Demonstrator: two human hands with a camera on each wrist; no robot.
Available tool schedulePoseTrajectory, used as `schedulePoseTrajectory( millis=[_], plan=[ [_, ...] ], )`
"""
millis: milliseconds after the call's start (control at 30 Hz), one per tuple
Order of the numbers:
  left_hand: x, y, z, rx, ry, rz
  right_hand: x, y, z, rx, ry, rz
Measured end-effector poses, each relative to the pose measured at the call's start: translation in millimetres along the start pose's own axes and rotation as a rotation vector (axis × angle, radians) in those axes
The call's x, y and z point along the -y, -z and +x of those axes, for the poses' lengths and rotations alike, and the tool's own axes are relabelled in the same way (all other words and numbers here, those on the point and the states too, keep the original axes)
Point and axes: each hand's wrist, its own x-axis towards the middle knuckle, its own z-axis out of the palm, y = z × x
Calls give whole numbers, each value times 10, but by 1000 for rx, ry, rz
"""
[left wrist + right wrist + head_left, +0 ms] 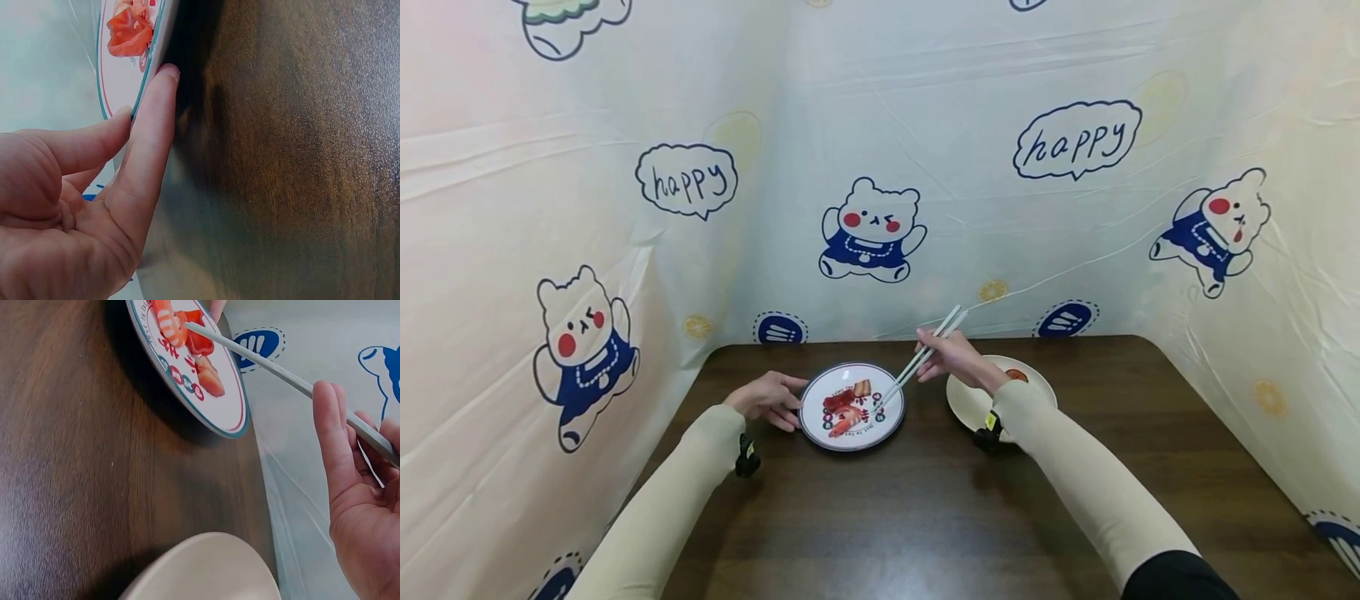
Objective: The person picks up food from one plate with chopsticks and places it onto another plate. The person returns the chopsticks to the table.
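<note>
A white plate with a dark blue-green rim (815, 396) lies at the middle of the table, bearing a shrimp (846, 422), a glossy red piece (199, 342) and an orange-pink piece (210, 377). My left hand (769, 398) pinches its left edge, thumb at the rim and a finger along the underside in the left wrist view. My right hand (953, 357) grips a pair of pale chopsticks (903, 376) to the right of this plate. Their tips reach over the food, close by the shrimp and red piece in the right wrist view.
Beneath my right wrist sits a cream plate (964, 407), partly covered by the sleeve, with a red-orange piece (1017, 375) on it. The dark wooden table (865, 517) ends at a printed cloth backdrop (760, 250) behind and at both sides.
</note>
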Motion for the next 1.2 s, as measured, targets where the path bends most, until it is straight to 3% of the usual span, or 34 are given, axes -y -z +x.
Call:
schedulePoseTrajectory(
  millis=[367, 1200],
  plan=[
    [29, 0, 35, 1, 6, -2, 7, 128, -88, 15, 36, 10],
    [12, 1, 13, 3, 3, -10, 140, 379, -331, -40, 37, 4]
  ],
)
